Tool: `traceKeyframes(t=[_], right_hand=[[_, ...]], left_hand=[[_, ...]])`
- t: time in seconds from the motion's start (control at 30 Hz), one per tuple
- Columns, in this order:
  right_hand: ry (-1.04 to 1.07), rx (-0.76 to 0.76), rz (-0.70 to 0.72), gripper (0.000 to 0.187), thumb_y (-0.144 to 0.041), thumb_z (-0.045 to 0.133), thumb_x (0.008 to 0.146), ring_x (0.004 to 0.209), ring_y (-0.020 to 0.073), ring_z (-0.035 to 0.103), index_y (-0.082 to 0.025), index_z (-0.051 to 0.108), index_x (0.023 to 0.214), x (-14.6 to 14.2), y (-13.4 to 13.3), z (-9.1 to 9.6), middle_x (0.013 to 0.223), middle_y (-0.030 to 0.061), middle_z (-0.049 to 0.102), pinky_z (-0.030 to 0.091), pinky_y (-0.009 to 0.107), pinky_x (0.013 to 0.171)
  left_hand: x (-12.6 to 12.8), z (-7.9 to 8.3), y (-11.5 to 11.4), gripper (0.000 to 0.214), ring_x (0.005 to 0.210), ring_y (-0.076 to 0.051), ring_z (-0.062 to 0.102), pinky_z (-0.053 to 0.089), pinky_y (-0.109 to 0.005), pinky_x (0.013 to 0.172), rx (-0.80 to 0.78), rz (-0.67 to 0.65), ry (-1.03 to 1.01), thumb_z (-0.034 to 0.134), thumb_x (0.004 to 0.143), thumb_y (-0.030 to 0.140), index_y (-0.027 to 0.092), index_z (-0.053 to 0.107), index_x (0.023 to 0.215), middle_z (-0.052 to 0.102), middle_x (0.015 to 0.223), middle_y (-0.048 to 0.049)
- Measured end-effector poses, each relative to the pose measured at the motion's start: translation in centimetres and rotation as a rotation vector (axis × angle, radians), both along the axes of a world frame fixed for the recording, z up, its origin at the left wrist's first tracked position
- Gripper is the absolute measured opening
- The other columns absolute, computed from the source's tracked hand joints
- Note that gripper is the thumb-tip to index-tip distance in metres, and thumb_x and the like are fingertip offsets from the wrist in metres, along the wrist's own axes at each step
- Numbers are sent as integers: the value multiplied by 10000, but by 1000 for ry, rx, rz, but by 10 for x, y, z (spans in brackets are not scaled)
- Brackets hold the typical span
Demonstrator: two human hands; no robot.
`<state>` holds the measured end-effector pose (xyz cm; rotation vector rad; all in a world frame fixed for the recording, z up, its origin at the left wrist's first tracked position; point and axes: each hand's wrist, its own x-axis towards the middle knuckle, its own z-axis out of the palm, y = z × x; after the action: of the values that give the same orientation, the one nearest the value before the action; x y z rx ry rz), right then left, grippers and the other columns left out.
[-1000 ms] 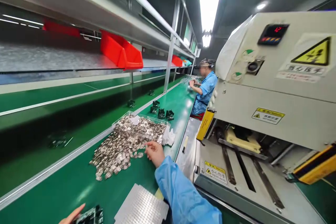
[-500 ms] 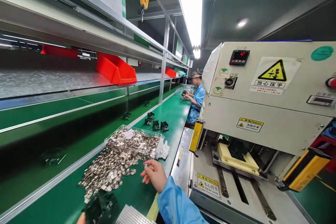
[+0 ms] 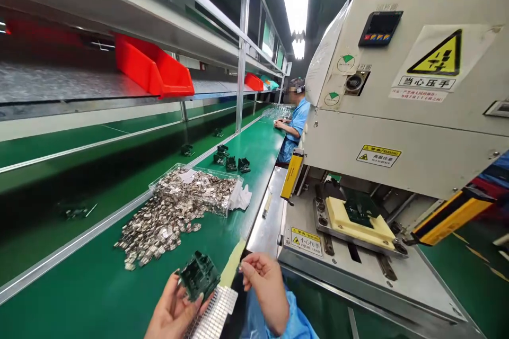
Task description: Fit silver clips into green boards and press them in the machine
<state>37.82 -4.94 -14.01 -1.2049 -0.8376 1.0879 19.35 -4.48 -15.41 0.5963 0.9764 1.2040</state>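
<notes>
A dark green plastic part (image 3: 199, 275) and a silver sheet (image 3: 210, 313) gridded with tiny squares show against the green table (image 3: 79, 254), with a silvery heap of metal pieces (image 3: 159, 225), bright red bins (image 3: 153, 69), and a yellow-and-black striped bar (image 3: 451, 217) on the cream machine (image 3: 397, 153).

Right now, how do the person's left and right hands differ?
The left hand cradles a dark green component, palm up, while the right hand holds no such piece, its fingertips pinched on something too small to tell. The right hand shows a blue sleeve; the left shows none. Both hands are bare.
</notes>
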Motion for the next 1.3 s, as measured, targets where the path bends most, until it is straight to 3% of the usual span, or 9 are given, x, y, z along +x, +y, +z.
traceKeyframes(t=[0.1,0.2,0.33,0.5,0.63,0.97,1.17,1.3], right_hand=[[-23,3,81,335,-496,736,679,512,134,514,-172,658,707,-12,-13,7,593,20,592,426,254,488],[-132,100,63,206,-387,709,730,670,154,550,-187,660,711,-24,-20,15,738,33,604,453,252,568],[-268,138,69,110,-300,668,764,826,176,565,-196,665,727,-35,-21,14,983,70,587,471,266,637],[-426,146,113,48,-225,630,784,894,190,574,-201,663,760,-45,-22,9,1067,80,581,474,296,713],[-510,161,77,41,-208,639,768,974,217,563,-207,671,742,-49,-21,10,1055,84,587,472,326,781],[-566,173,1,76,-202,642,779,932,213,556,-204,641,703,-53,-24,11,1000,71,589,455,335,777],[-571,171,-15,103,-209,631,793,851,185,548,-194,608,694,-55,-27,10,937,59,582,445,289,677],[-440,112,30,72,-225,621,802,700,147,540,-190,604,742,-55,-27,7,817,31,595,437,251,586]], left_hand=[[-3,8,-1,694,1012,-283,653,574,-362,840,83,-106,65,866,534,336,259,499,1118,701,1049,-36],[-7,12,-1,572,972,-237,663,552,-326,845,219,-179,116,809,634,322,222,497,1103,691,1028,-55],[-9,13,0,556,909,-178,661,541,-287,808,296,-247,94,774,681,273,229,444,1127,667,998,-35],[-11,12,-2,479,911,-152,639,512,-260,836,337,-288,127,713,750,275,234,449,1148,633,1011,-29],[-14,10,-4,422,940,-142,619,489,-261,895,377,-324,163,662,801,258,230,452,1167,598,1028,-39],[-13,10,-6,347,990,-129,595,489,-214,866,483,-384,222,587,865,230,243,449,1183,559,1090,-52],[-12,9,-9,264,982,-112,593,479,-212,893,517,-353,272,524,893,226,239,465,1151,555,1074,-37],[-10,11,-11,259,920,-113,603,493,-203,817,457,-319,329,513,879,192,229,461,1130,576,1008,-27]])
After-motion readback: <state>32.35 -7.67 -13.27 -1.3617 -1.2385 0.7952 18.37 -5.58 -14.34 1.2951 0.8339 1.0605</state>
